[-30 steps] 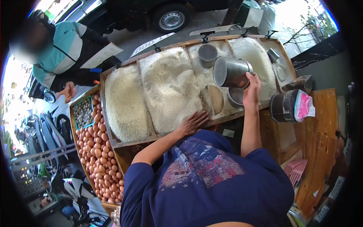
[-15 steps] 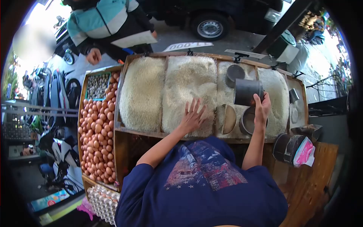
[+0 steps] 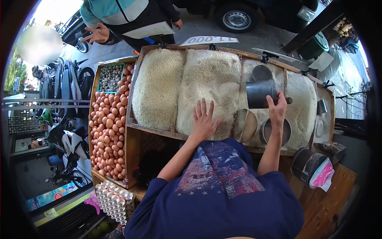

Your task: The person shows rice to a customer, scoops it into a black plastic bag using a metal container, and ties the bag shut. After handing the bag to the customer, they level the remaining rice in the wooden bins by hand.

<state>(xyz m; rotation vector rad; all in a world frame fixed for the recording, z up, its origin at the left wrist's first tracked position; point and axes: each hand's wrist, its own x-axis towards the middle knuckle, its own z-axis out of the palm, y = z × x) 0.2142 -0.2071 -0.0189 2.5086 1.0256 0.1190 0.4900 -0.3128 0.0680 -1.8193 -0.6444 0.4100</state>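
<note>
My left hand (image 3: 204, 120) is spread flat over the rice (image 3: 207, 75) in the second compartment, palm down and holding nothing. In my right hand (image 3: 277, 108) is a dark cylindrical measuring cup (image 3: 259, 95), lying on its side in the air above the third compartment. Its short handle (image 3: 289, 100) sticks out past my fingers. Just behind it a round dark can (image 3: 262, 73) rests on the rice. Below, near the front edge, are a half-round scoop (image 3: 249, 126) and a round metal container (image 3: 286, 133), partly covered by my right forearm.
Left of the wooden rice bin (image 3: 159, 130) stands a box of brown eggs (image 3: 107, 127) with a basket of small speckled eggs (image 3: 110, 78). Egg trays (image 3: 115, 201) sit below. A person (image 3: 131, 24) stands across the bin. A black container with a pink packet (image 3: 321, 175) is at right.
The view has shifted, so the bin sits further right. My left hand stays over the rice, the measuring cup stays in my right. The person opposite has raised an open hand.
</note>
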